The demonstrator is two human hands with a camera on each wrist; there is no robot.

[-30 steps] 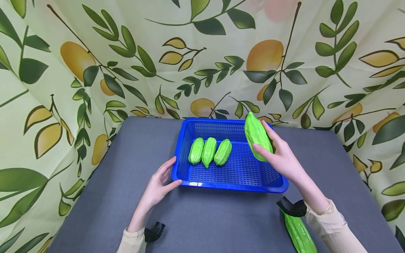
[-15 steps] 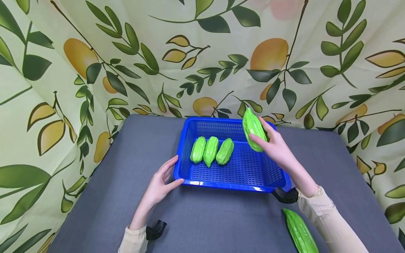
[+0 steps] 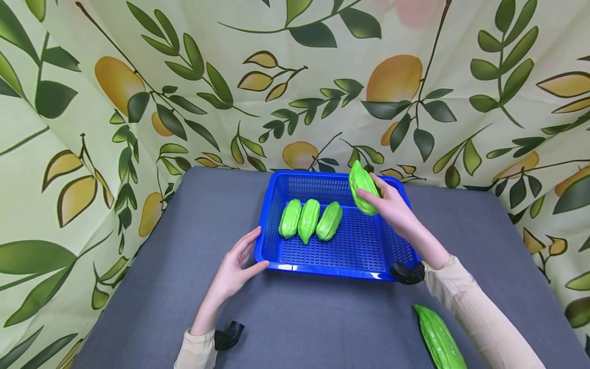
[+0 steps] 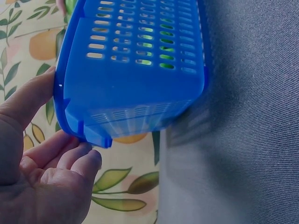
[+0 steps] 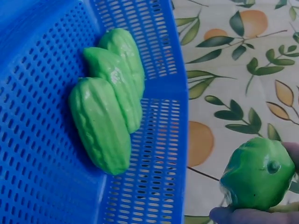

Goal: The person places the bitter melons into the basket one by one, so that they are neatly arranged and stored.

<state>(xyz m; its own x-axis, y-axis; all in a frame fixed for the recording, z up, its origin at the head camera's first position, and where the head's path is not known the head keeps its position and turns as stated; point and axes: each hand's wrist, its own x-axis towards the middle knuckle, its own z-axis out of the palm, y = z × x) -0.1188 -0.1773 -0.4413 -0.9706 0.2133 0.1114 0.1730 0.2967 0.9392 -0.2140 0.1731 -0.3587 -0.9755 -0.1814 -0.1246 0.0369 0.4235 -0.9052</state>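
Observation:
My right hand (image 3: 391,204) grips a bright green, ridged bitter melon (image 3: 362,188) over the right side of a blue perforated plastic basket (image 3: 322,270). The melon's pointed end tilts up toward the wall; in the right wrist view its blunt stem end (image 5: 259,175) shows. Three more bitter melons (image 3: 308,220) lie side by side in the left half of the basket. My left hand (image 3: 235,269) rests at the basket's near left corner, thumb and fingertips touching the rim (image 4: 60,88), fingers nearly straight.
Another bitter melon (image 3: 440,338) lies on the grey tabletop (image 3: 313,323) at the near right, beside the right sleeve. A patterned cloth (image 3: 258,118) hangs behind and beside the table. Each wrist carries a black mount (image 3: 229,335).
My right hand has carried the bitter melon a little left, farther over the basket, with the forearm reaching farther forward. The left hand stays at the corner. The head view has shifted slightly.

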